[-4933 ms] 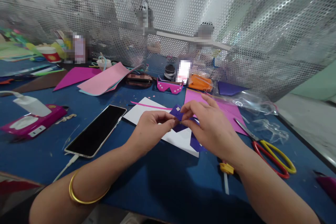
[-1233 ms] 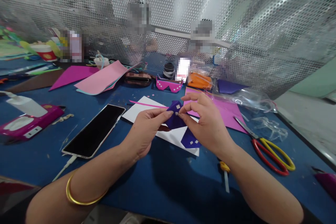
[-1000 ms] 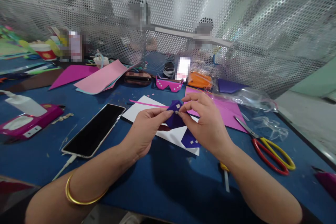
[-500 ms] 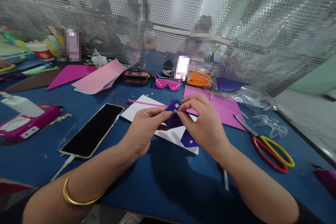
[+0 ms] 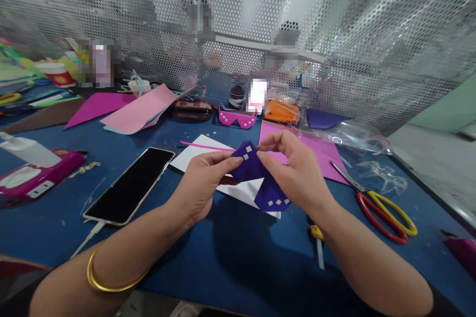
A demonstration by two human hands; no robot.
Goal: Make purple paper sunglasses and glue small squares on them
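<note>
Dark purple cut paper (image 5: 249, 168) with small white squares stuck on it is held over a white sheet (image 5: 201, 151). My left hand (image 5: 203, 181) pinches its left part between thumb and fingers. At the paper's upper right edge is my right hand (image 5: 297, 171), thumb and index finger close together; whether anything small is between them cannot be made out. The paper's lower right part, with several white squares, hangs below my right hand. Pink paper glasses (image 5: 237, 119) with white squares stand behind.
Red and yellow scissors (image 5: 383, 210) lie right of a pink sheet (image 5: 327, 156). A phone (image 5: 132, 185) with a cable and a magenta power strip (image 5: 48, 178) are at left. Pink papers (image 5: 139, 109), a case (image 5: 192, 109) and an orange packet (image 5: 281, 111) lie behind.
My right hand has moved slightly right, off the white squares on the left part. More of the purple paper and its lower white squares now show.
</note>
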